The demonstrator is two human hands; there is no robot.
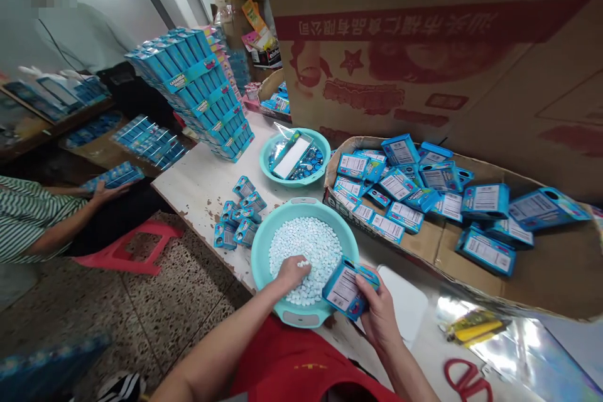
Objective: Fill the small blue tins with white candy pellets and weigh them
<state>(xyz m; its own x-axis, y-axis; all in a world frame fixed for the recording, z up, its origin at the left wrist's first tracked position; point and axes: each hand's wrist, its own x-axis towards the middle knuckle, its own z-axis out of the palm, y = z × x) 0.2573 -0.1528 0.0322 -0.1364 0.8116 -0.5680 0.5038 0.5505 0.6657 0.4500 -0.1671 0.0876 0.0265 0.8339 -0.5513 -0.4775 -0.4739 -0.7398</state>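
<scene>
A turquoise basin on the table holds many small white candies. My left hand is in the basin, its fingers closed round a few of the white candies. Over the basin's right rim, my right hand holds a small blue box with a white label, tilted toward the candies. Several small blue boxes stand on the table to the left of the basin. A long carton on the right contains many more blue boxes.
Behind the basin is a smaller turquoise bowl with blue items. Tall stacked blue packs stand at the table's back left. Red scissors and silver film lie at right. A seated person holds a pack at left.
</scene>
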